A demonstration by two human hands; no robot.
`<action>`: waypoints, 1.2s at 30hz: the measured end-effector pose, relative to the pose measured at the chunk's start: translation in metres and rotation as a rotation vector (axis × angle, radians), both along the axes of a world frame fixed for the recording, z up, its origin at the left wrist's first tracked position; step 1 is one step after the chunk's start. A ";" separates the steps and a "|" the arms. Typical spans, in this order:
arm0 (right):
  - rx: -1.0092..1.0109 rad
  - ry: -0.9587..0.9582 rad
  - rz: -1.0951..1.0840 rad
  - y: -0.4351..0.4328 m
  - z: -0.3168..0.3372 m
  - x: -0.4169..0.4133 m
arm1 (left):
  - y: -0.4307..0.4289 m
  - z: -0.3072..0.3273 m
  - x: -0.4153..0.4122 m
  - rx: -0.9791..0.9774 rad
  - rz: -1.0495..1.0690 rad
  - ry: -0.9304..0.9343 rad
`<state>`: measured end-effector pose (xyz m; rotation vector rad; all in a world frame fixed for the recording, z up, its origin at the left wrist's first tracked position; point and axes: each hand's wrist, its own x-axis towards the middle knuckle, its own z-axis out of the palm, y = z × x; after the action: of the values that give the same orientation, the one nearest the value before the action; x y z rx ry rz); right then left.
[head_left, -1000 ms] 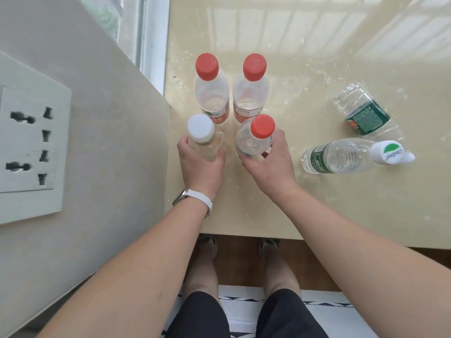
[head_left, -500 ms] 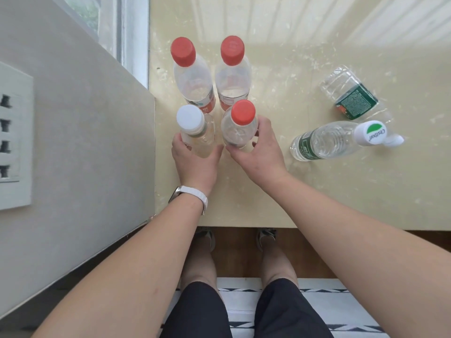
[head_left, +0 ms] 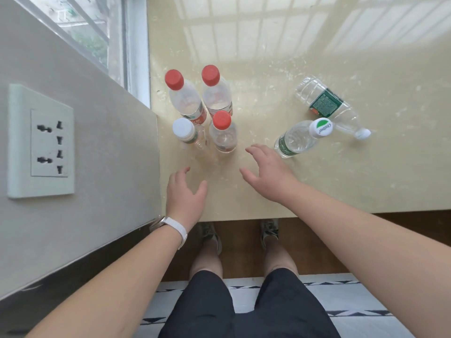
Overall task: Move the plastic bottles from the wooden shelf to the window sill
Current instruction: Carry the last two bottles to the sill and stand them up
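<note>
Several clear plastic bottles stand upright in a tight group on the cream window sill (head_left: 244, 196): two red-capped bottles at the back (head_left: 184, 98) (head_left: 216, 93), a white-capped bottle (head_left: 188, 134) and a red-capped bottle (head_left: 223, 135) in front. My left hand (head_left: 185, 193) hovers open below the white-capped bottle, apart from it. My right hand (head_left: 266, 174) is open to the right of the front red-capped bottle, touching nothing. Further right, a green-labelled bottle (head_left: 300, 140) stands tilted, and another green-labelled bottle (head_left: 327, 103) lies on its side.
A grey wall with a white socket plate (head_left: 40, 142) rises on the left, beside the window frame (head_left: 136, 47). The sill's front edge runs above my feet (head_left: 212, 235). A black-and-white patterned rug (head_left: 353, 306) lies on the wooden floor below.
Both hands have let go of the two front bottles and drawn back toward me with fingers spread. The bottles stay standing on the sill.
</note>
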<state>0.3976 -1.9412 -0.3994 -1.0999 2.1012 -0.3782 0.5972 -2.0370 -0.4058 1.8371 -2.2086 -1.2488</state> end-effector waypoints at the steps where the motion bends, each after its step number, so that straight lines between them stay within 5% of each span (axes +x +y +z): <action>1: 0.017 0.029 0.047 0.005 0.005 -0.001 | 0.002 0.006 0.004 -0.023 -0.104 -0.032; 7: 0.032 0.183 0.241 0.037 0.032 -0.008 | 0.011 0.035 -0.003 -0.205 -0.546 -0.152; 19: 0.159 0.304 0.188 0.114 0.051 -0.055 | 0.041 0.053 -0.083 -0.315 -0.907 -0.147; 30: 0.182 0.379 0.086 0.136 0.026 -0.133 | 0.053 0.037 -0.153 -0.279 -0.770 -0.154; 36: 0.155 0.407 0.055 0.120 0.003 -0.177 | 0.056 0.027 -0.180 -0.154 -0.487 -0.102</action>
<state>0.2209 -1.8208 -0.3965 -1.2161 2.3967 0.0431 0.4172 -1.9813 -0.3789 1.3835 -2.8304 -1.0060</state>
